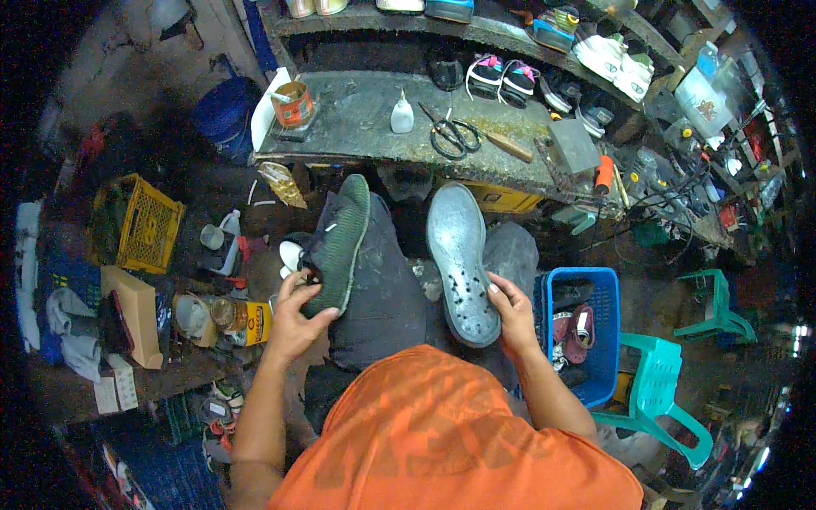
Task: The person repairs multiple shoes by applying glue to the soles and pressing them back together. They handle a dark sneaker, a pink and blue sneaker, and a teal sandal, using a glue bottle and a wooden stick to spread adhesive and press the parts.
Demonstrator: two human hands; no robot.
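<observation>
My left hand (296, 325) grips a dark green knit shoe (347, 234) by its heel end, thumb on one side and fingers on the other. The shoe is on its side above my left thigh, toe pointing away from me. In my right hand (515, 316) is a separate grey shoe sole (456, 234), held at its lower right edge. Its broad face is turned up, with several dark holes in the heel half. Shoe and sole are apart, roughly side by side over my lap. A white shoe (291, 257) partly shows beside my left hand.
On the workbench (353, 106) ahead stand an orange tin (292, 104) and a white squeeze bottle (402, 115), beside scissors (452, 136) and a wooden-handled tool (510, 147). A blue basket (605, 340) with shoes and a green plastic stool (654, 374) are at right; a yellow crate (153, 225) lies left.
</observation>
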